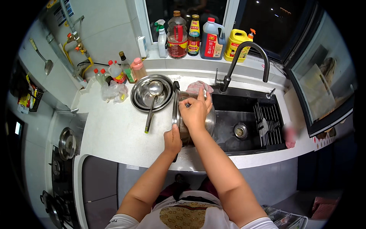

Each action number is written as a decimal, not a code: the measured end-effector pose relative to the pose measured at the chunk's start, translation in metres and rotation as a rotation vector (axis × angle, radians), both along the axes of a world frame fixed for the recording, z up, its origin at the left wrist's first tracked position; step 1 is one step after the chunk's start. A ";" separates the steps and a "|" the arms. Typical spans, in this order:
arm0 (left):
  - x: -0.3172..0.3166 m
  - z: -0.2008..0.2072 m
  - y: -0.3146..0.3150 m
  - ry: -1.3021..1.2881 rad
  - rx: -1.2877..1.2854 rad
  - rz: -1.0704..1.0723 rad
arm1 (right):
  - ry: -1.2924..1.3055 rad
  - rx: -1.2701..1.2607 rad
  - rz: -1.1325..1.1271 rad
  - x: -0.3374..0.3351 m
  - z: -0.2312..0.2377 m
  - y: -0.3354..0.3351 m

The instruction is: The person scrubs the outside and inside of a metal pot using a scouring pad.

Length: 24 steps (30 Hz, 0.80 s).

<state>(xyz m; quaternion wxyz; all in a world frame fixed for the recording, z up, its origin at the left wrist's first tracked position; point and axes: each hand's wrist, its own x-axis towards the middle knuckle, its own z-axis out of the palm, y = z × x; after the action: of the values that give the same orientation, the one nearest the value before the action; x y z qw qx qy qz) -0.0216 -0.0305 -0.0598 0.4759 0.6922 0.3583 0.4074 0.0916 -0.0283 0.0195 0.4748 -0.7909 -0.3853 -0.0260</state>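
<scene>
A shiny steel pot [210, 119] with black handles stands tipped on its side at the sink's left edge. My left hand [173, 140] grips the near part of its rim, thumb pointing up. Over the pot, my right hand [195, 111] has thumb and index finger pinched together, with the other fingers stretched out. A small dark thing shows at the pinch, too hidden to name. A pink and white cloth [199, 87] lies just behind the pot. To the left, a ladle [155, 88] rests in stacked steel bowls [137, 91], its handle over the rim.
The black sink [225, 142] has a drying rack [267, 126] inside and a tall dark faucet [244, 45] behind. Bottles [177, 36] line the windowsill; smaller ones [117, 72] and a plastic bag [114, 92] occupy the back left. An open window [320, 76] juts in at right.
</scene>
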 end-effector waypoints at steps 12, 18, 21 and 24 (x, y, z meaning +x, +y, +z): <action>0.001 -0.010 0.000 -0.053 0.002 0.018 | -0.319 0.075 0.153 -0.038 -0.049 -0.081; 0.002 -0.014 0.012 0.068 0.021 0.009 | -0.119 0.106 0.123 -0.012 -0.013 -0.036; -0.001 -0.008 0.014 0.081 -0.035 -0.015 | -0.091 0.087 0.188 -0.026 -0.028 -0.058; -0.001 -0.002 0.008 0.086 -0.072 0.021 | -0.080 0.104 0.181 -0.020 -0.027 -0.050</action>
<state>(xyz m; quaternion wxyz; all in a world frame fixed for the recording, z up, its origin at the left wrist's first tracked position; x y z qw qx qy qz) -0.0224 -0.0229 -0.0619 0.4806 0.6876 0.4000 0.3690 0.0717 -0.0782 -0.0070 0.5001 -0.7253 -0.4719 -0.0344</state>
